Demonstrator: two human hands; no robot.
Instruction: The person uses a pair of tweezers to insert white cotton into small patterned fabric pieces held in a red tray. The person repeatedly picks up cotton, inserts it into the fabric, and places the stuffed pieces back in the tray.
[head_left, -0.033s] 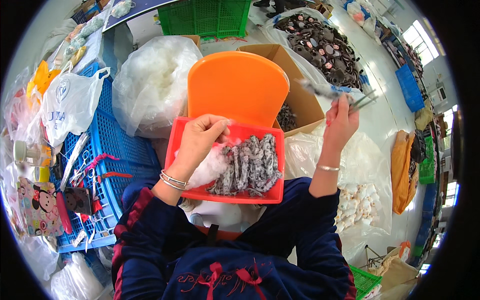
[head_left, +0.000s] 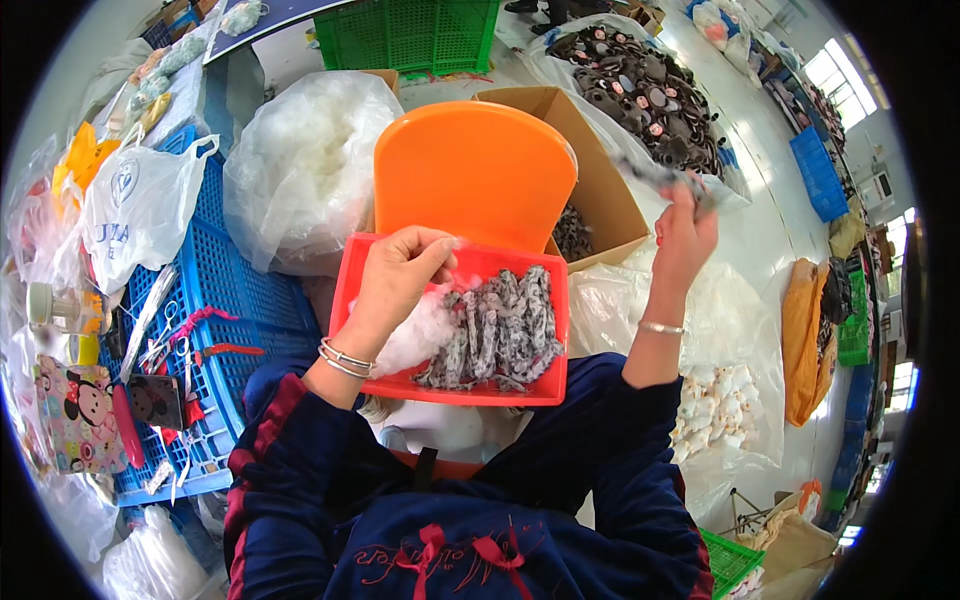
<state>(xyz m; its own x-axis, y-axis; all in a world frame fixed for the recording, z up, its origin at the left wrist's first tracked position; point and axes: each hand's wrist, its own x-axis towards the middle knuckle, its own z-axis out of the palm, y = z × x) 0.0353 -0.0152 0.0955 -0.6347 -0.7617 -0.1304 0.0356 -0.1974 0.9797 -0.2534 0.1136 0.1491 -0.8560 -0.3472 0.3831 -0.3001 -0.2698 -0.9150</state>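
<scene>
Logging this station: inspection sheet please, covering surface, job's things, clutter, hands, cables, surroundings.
Surface: red rectangular plastic tray; support beneath unclear.
Job's things: white fluffy fibre clump and dark-grey fuzzy fabric strips, side by side in tray.
Clutter: blue lattice plastic crate and white plastic carrier bag, left.
Hands: left hand pinched above tray, contents unclear; right hand raised, gripping blurred grey fuzzy strip.
Cables: nothing seen.
Surroundings: orange rounded plastic chair back, tan cardboard box beyond tray; green lattice plastic crate farther off.

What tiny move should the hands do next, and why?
Perhaps the right hand should move in toward the left hand: it holds a blurred grey fuzzy piece out beyond the red tray, while the left hand pinches by the white fluff, so they seem too far apart to work together.
</scene>
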